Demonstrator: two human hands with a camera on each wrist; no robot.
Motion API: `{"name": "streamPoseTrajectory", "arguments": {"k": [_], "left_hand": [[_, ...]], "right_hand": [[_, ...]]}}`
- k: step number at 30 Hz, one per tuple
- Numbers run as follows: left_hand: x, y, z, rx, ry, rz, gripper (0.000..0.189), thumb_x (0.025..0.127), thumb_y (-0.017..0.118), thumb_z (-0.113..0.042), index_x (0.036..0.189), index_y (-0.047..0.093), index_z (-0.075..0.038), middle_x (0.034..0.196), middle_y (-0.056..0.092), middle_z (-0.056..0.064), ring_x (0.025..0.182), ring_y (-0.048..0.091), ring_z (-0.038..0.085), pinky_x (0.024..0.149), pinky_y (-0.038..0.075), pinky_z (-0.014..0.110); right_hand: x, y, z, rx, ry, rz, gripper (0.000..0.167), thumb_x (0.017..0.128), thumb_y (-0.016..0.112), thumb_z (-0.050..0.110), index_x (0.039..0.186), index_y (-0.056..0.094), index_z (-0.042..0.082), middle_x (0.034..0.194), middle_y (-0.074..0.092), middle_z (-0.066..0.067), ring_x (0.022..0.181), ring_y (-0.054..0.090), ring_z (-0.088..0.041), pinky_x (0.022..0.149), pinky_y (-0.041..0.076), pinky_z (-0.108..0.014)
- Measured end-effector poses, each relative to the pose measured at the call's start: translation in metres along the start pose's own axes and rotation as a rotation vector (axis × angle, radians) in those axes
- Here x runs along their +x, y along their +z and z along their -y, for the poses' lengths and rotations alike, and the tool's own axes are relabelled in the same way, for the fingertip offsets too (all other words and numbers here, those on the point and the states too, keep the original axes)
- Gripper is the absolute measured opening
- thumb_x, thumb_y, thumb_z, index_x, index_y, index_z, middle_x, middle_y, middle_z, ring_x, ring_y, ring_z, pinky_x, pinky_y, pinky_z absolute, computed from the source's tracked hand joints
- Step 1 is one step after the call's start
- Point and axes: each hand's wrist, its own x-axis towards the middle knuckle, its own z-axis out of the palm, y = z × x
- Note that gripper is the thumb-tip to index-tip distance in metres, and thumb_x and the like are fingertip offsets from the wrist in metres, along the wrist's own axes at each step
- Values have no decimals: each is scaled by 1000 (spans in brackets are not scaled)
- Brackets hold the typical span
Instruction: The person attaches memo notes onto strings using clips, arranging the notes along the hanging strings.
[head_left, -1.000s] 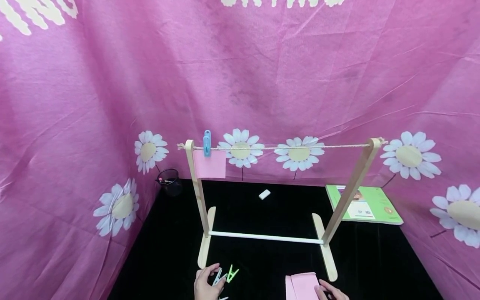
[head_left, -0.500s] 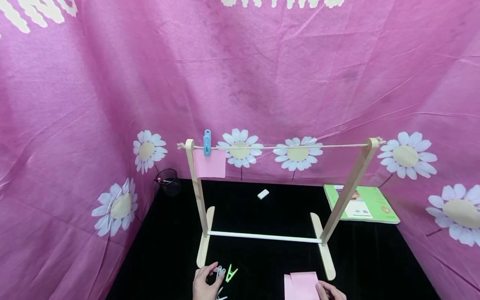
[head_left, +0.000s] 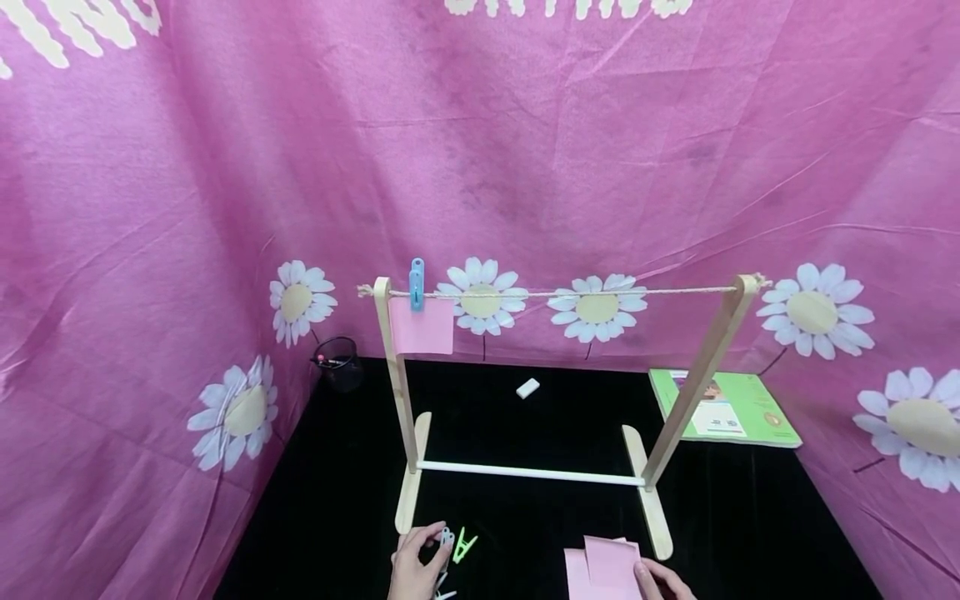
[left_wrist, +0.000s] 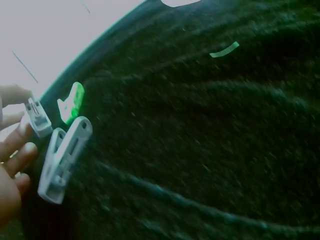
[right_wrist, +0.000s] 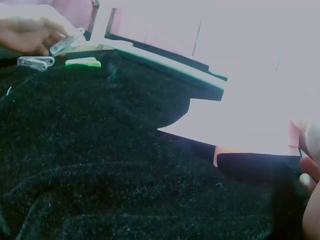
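The table [head_left: 540, 529], covered in soft black cloth [left_wrist: 175, 140], is used to carry everything. On it is set a pale wooden frame [head_left: 532, 474] with long flat feet [head_left: 657, 525], likely so that it is kept from tipping; a thin pale rope [head_left: 540, 293] is stretched between its posts [head_left: 398, 383]. Some loose pink paper sheets [head_left: 611, 571] are held by one edge in the grip of the right hand [head_left: 663, 579], closed on them, perhaps so that the rest is left free. One pink square sheet [head_left: 424, 331] is hung near the left post. In the round black mesh cup [head_left: 345, 379] at the back left, what look like pencils [head_left: 330, 362] are kept. The hung sheet is pinned by a light blue plastic peg [head_left: 416, 285], seemingly so that it is stopped from falling. A grey plastic peg [head_left: 446, 537] is pinched in the grip of the left hand [head_left: 414, 565]; near it, a bright green plastic peg [head_left: 462, 546] and another grey peg [left_wrist: 64, 160] are seen.
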Motion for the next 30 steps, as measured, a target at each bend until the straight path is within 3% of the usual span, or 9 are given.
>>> {"name": "streamPoseTrajectory", "arguments": {"k": [4, 12, 19, 23, 26, 30], "left_hand": [[5, -4, -7, -74, -47, 33, 24, 77, 81, -6, 101, 75, -7, 88, 67, -5, 83, 54, 8, 76, 34, 27], [17, -11, -22, -247, -90, 65, 26, 78, 79, 1, 103, 73, -3, 88, 69, 6, 81, 57, 11, 69, 41, 28], [38, -23, -54, -305, -118, 158, 28, 77, 79, -1, 104, 72, -4, 89, 72, 5, 82, 62, 8, 75, 42, 28], [58, -32, -72, -355, -24, 138, 28, 73, 80, 3, 98, 74, -7, 85, 72, 5, 79, 63, 9, 76, 44, 27], [79, -44, -85, -403, 102, 109, 31, 69, 80, 7, 96, 74, -6, 83, 71, 9, 78, 64, 14, 77, 45, 24], [107, -63, -107, -460, 244, 127, 32, 69, 77, 12, 98, 72, 1, 85, 69, 18, 81, 64, 16, 81, 46, 17]], "right_hand": [[-2, 1, 7, 70, 37, -25, 44, 94, 68, 5, 79, 72, 46, 67, 67, 22, 57, 64, 2, 51, 51, -17], [-4, 2, 17, 114, -20, -36, 41, 92, 68, -1, 82, 74, 39, 66, 68, 24, 57, 63, 6, 51, 50, -15], [-1, 13, 36, 164, -126, -97, 25, 80, 69, -19, 81, 77, 5, 66, 70, 22, 58, 63, 9, 54, 48, -8], [2, 18, 52, 217, -98, -50, 21, 79, 70, -19, 82, 76, 0, 65, 71, 16, 59, 64, 5, 56, 49, -10], [4, 22, 64, 260, -94, 17, 16, 81, 70, -18, 85, 75, -3, 68, 72, 12, 61, 65, 2, 58, 50, -11], [9, 29, 74, 269, -187, 61, 14, 80, 68, -22, 87, 72, -10, 74, 73, 9, 65, 65, 0, 61, 50, -12]]}}
